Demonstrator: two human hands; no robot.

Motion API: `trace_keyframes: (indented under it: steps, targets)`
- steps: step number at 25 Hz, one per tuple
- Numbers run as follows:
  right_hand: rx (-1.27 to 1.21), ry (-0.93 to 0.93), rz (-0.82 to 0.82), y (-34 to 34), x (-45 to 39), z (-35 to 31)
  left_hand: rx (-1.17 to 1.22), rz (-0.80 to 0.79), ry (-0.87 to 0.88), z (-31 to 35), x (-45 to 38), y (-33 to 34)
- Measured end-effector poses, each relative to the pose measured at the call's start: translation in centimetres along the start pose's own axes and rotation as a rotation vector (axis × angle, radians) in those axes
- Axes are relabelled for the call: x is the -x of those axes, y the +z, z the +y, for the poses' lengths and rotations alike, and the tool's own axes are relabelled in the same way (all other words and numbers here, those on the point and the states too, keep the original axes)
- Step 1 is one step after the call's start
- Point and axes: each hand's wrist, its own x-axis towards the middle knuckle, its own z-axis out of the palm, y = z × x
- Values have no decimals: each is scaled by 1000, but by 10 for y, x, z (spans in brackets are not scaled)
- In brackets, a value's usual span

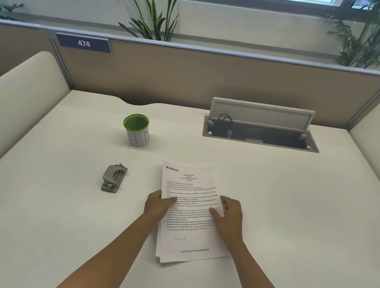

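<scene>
A small stack of printed paper sheets [193, 187] lies on the white desk [295, 218] in front of me. My left hand [158, 206] grips the stack's left edge, thumb on top of the page. On the right edge my right hand [229, 216] holds the sheets the same way, thumb across the text. The lower sheets are fanned out slightly at the near corner. A grey metal hole punch [113, 178] lies on the desk to the left of the stack, apart from both hands.
A white cup with a green rim [136, 129] stands behind the punch. An open cable hatch [260, 135] sits at the back right. Padded dividers flank the desk, a partition labelled 474 [83, 43] stands behind, plants beyond it.
</scene>
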Motion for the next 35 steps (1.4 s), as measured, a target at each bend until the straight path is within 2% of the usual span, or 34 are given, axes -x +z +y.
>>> trace_keyframes:
  steps: [4,7,9,11,13,14,19,25,30,35]
  targets:
    - [-22,9,26,-7,-8,-1,60,-37,67,2,5,1]
    - [-192,141,40,-26,-17,-9,116,-179,116,12,11,-3]
    - [-334,204,-52,-41,-20,-19,163,-285,124,21,16,-6]
    - [-409,172,-252,-50,-20,-26,178,-363,130,30,21,-8]
    - [-426,121,-383,-52,-15,-35,172,-381,131,36,26,-5]
    - [-431,110,-393,-50,-11,-40,156,-372,132,39,29,-2]
    - [-456,45,-244,-45,-4,-64,80,-271,189,53,36,13]
    - [-500,-165,-11,-67,-14,-117,144,-85,414,102,54,32]
    - [-477,-260,22,-90,-18,-139,122,-103,571,127,65,26]
    - [-488,-194,-11,-94,-15,-129,35,-162,534,122,66,23]
